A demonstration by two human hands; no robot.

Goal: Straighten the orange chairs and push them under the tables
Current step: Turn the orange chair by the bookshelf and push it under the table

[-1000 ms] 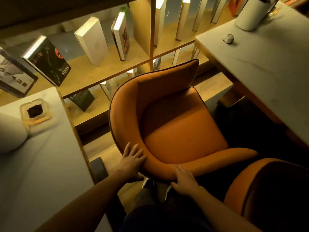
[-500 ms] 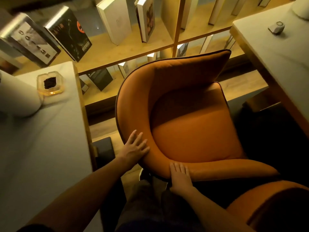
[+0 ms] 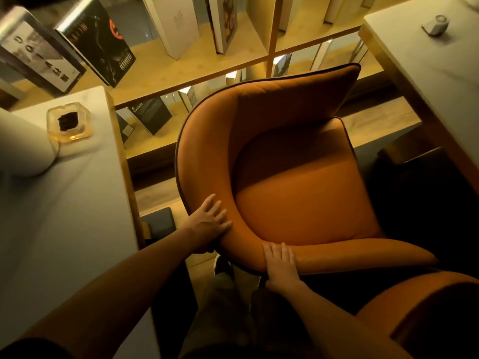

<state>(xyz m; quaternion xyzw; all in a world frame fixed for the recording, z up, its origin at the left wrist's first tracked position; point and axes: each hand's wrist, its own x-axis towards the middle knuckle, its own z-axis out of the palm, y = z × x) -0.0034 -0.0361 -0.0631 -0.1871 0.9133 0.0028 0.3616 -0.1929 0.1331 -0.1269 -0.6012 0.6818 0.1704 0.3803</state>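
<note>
With left hand [image 3: 207, 224] and right hand [image 3: 281, 265] pressed flat, fingers extended, on the orange chair [image 3: 298, 198] rim, slippage may be caused and the table [image 3: 64, 229] edge struck.

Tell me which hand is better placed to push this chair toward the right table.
Left, probably: the left hand lies on the curved back of the orange chair, opposite the right table; the right hand rests flat on its near rim.

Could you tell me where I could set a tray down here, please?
The left table is bare nearer than the ashtray and white cylinder; the right table is bare nearer than the small grey gadget. The gap between left table and orange chair is tight, with the left hand on the chair's rim there.
</note>
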